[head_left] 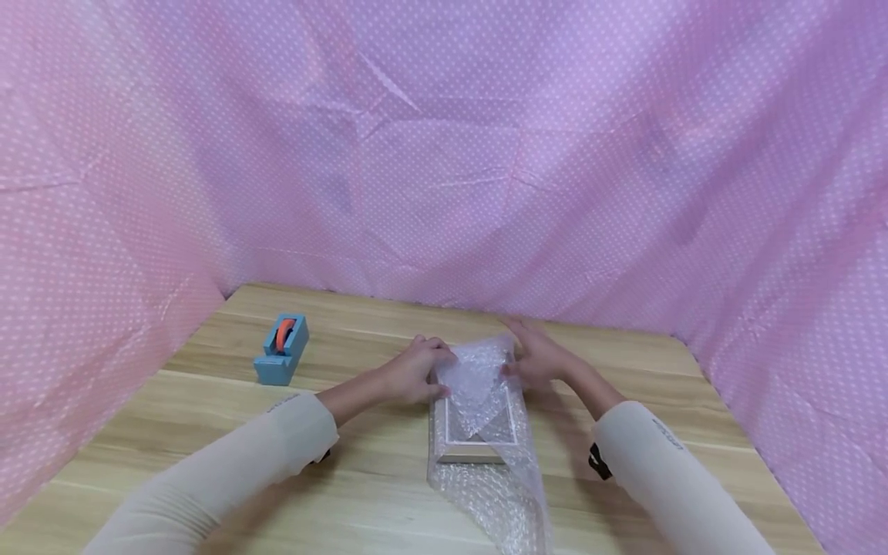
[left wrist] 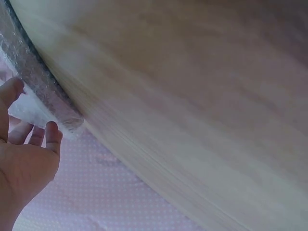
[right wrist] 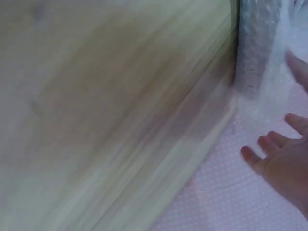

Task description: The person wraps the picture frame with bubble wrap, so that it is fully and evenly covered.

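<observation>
A light-coloured picture frame [head_left: 473, 452] lies on the table, partly covered by clear bubble wrap [head_left: 479, 374]. One flap folds over the frame's far part, and more wrap spreads out at the near end. At the far left side, my left hand [head_left: 416, 371] holds the wrap's edge with bent fingers; its thumb lies on the frame's side. The left wrist view shows this hand [left wrist: 29, 159] at the wrapped corner. My right hand [head_left: 541, 358] is at the far right corner, fingers spread, thumb by the flap. In the right wrist view its fingers [right wrist: 255, 156] stand apart from the wrap.
A blue tape dispenser [head_left: 283, 351] with an orange roll stands at the left of the wooden table [head_left: 375, 478]. Pink dotted cloth [head_left: 444, 193] hangs behind the table and along both sides.
</observation>
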